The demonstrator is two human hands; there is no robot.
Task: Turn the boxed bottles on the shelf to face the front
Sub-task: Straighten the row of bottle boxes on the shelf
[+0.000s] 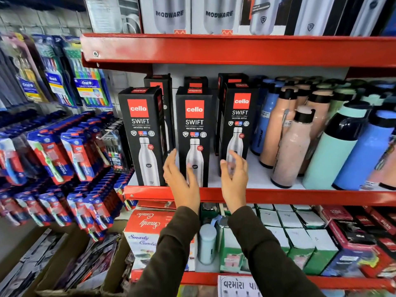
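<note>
Three black "cello SWIFT" bottle boxes stand upright on the red-edged shelf (278,195), printed fronts facing me: the left box (142,133), the middle box (194,129) and the right box (239,121), which sits a little further back. More black boxes stand behind them. My left hand (182,181) is open with fingers spread, just in front of the lower left side of the middle box. My right hand (234,176) is open in front of the bottom of the right box. Neither hand grips a box.
Loose bottles in peach, blue and mint (334,144) crowd the shelf to the right. Toothbrush packs (70,159) hang on the left wall. The upper shelf (235,50) holds Modware boxes. Below are cartons and small white-green boxes (300,239).
</note>
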